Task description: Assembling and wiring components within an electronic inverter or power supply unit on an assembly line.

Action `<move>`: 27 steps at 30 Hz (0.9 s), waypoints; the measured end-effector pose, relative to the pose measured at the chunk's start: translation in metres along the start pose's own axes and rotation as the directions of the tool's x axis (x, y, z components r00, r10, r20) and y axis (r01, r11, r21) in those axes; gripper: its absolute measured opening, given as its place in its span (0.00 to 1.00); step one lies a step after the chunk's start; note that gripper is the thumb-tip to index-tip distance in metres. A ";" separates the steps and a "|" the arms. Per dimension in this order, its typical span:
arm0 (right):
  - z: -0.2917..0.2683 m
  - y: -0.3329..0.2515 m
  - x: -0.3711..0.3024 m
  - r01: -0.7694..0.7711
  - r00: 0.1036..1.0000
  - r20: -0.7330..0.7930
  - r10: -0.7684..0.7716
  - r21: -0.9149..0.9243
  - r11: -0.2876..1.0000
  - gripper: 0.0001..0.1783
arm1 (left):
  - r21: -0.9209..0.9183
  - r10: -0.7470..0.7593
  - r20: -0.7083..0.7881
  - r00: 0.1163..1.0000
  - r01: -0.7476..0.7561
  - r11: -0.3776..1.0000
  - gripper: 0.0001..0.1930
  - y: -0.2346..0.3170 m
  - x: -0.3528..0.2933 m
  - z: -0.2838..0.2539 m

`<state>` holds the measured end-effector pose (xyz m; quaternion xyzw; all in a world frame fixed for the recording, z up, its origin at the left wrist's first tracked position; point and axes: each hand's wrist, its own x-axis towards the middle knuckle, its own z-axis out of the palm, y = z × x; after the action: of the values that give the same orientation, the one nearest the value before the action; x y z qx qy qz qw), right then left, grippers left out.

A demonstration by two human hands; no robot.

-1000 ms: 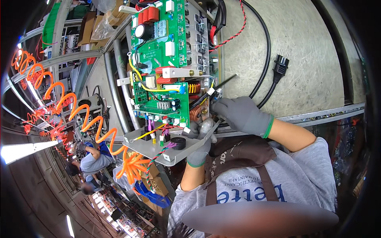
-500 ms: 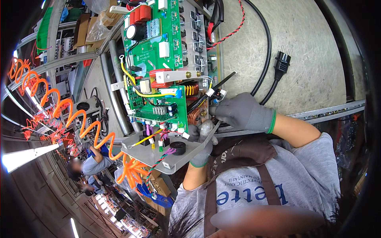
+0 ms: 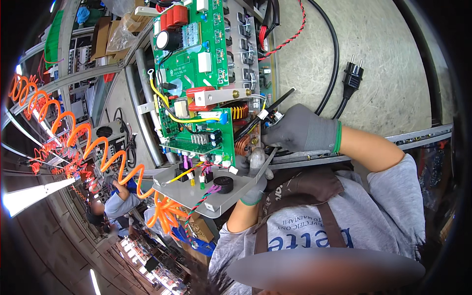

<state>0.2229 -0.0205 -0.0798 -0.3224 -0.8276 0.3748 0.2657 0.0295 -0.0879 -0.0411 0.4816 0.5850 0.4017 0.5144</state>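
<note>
A tall green circuit board assembly (image 3: 189,69) with a smaller green board (image 3: 223,135) stands at the near edge of the workbench. Below it juts a grey metal panel (image 3: 169,189) carrying a round black buzzer-like part (image 3: 223,185) and coloured wires. My left hand (image 3: 255,164), in a grey glove, is closed round the panel's edge near a copper coil (image 3: 242,146); some of its fingers are hidden. My gloved right hand (image 3: 297,132) reaches in beside the coil and a black cable (image 3: 268,109). Its fingers are bent together, their tips hidden among the parts.
A black mains plug (image 3: 352,76) with its cord lies on the bench (image 3: 393,59) at the right. A metal rail (image 3: 393,141) runs along the bench's near edge. An orange coiled hose (image 3: 105,157) hangs at the left. Other people (image 3: 115,204) work farther back.
My right hand has tilted slightly upward at the knuckles, staying by the same parts. My left hand keeps its place on the panel. The whole assembly appears shifted a little to the right.
</note>
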 end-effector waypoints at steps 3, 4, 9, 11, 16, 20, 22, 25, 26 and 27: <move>0.010 0.007 0.002 0.053 0.995 -0.091 -0.041 0.141 0.989 0.12 | -0.060 -0.030 0.039 0.999 0.032 0.998 0.13 -0.004 -0.004 -0.008; 0.010 0.008 0.001 0.050 0.995 -0.088 -0.038 0.143 0.988 0.12 | -0.061 -0.034 0.039 0.999 0.036 0.997 0.13 -0.002 -0.003 -0.005; 0.013 0.002 -0.006 -0.107 0.990 -0.065 0.122 0.200 0.974 0.13 | -0.141 -0.146 -0.186 0.972 0.121 0.983 0.16 0.002 -0.001 0.008; 0.014 -0.002 -0.006 -0.201 0.977 -0.027 0.212 0.219 0.955 0.13 | -0.117 -0.119 -0.159 0.980 0.101 0.988 0.16 -0.006 -0.004 0.003; 0.012 -0.005 -0.003 -0.230 0.973 -0.003 0.232 0.130 0.965 0.13 | -0.068 -0.029 -0.126 0.992 0.021 0.997 0.14 0.005 -0.001 0.006; 0.007 -0.003 -0.006 -0.236 0.972 0.062 0.228 0.207 0.949 0.17 | -0.176 -0.105 -0.102 0.989 0.086 0.981 0.14 0.002 -0.002 0.000; 0.012 0.000 -0.009 -0.071 0.994 -0.071 0.087 0.199 0.977 0.16 | -0.228 -0.125 -0.115 0.986 0.096 0.969 0.13 0.002 -0.003 -0.002; 0.010 -0.006 -0.013 -0.053 0.993 -0.103 0.053 0.007 0.999 0.15 | -0.271 -0.173 -0.052 0.983 0.153 0.950 0.13 0.001 -0.004 -0.009; 0.012 -0.007 -0.014 -0.056 0.993 -0.105 0.057 0.006 0.998 0.15 | -0.260 -0.159 -0.015 0.987 0.149 0.954 0.12 0.002 -0.004 -0.011; 0.014 -0.008 -0.015 -0.036 0.987 -0.157 0.033 -0.019 0.999 0.15 | -0.250 -0.144 0.021 0.989 0.144 0.957 0.12 0.003 -0.004 -0.013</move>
<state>0.2201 -0.0415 -0.0849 -0.3679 -0.8026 0.3439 0.3198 0.0171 -0.0908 -0.0357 0.3693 0.5623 0.4332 0.5998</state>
